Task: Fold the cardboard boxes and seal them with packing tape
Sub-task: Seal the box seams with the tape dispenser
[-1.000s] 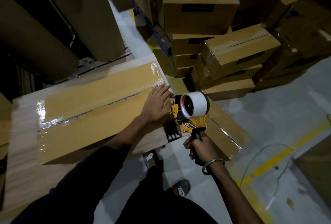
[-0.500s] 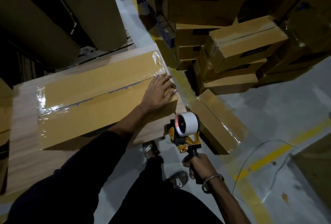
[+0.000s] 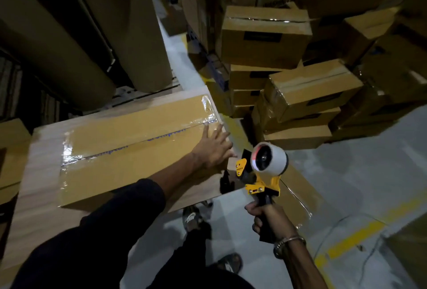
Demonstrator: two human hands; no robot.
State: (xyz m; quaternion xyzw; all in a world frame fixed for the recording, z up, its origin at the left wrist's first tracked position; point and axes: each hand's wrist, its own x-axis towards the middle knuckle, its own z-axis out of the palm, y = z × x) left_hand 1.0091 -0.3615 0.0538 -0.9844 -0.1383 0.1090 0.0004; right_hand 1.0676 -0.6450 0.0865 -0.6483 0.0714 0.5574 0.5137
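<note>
Head view looks down on a long flat cardboard box (image 3: 129, 150) lying on a pale wooden tabletop (image 3: 34, 196), its right end near the tabletop's right edge. Clear packing tape (image 3: 69, 152) runs along the centre seam and shines at both ends of the box. Left hand (image 3: 213, 148) lies flat on the box's right end, fingers spread and straight, pressing the lid beside the seam. Right hand (image 3: 269, 219) is curled round the black handle of a yellow tape dispenser (image 3: 261, 173) — held in the air just off the tabletop's right edge, apart from the box, with its white roll uppermost. A metal bracelet (image 3: 288, 242) circles that wrist. Beyond the tabletop, sealed boxes (image 3: 307, 90) are stacked on the grey floor (image 3: 358, 184), and another taped box (image 3: 298, 194) lies on the floor below the dispenser.
</note>
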